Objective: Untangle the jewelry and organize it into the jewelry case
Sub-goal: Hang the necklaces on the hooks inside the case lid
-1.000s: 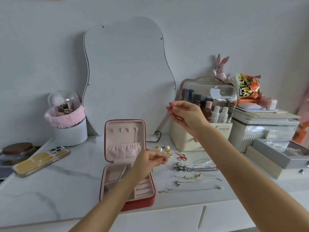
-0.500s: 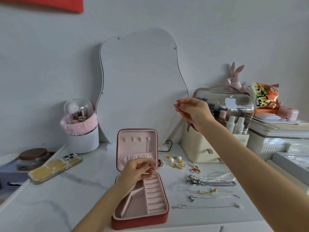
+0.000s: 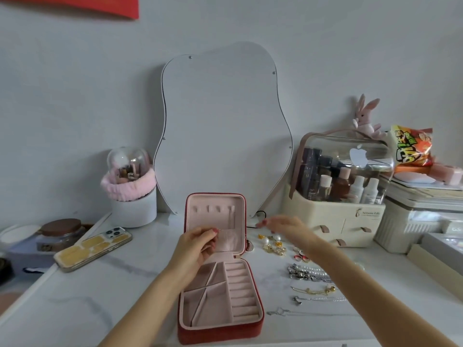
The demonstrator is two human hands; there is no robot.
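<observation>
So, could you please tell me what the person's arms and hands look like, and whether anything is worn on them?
Both forearms are bare as far as the frame shows: no sleeves, watch or bracelets. The left hand has fingernails painted a reddish pink, and the right hand, blurred here, shows the same nail colour at its fingertips. I can make out no rings on either hand.

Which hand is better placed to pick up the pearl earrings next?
Probably the right hand. It hovers, blurred, just above the pearl earrings, beside the jewelry case. The left hand is at the pocket in the case lid, on the far side from the earrings.
</observation>
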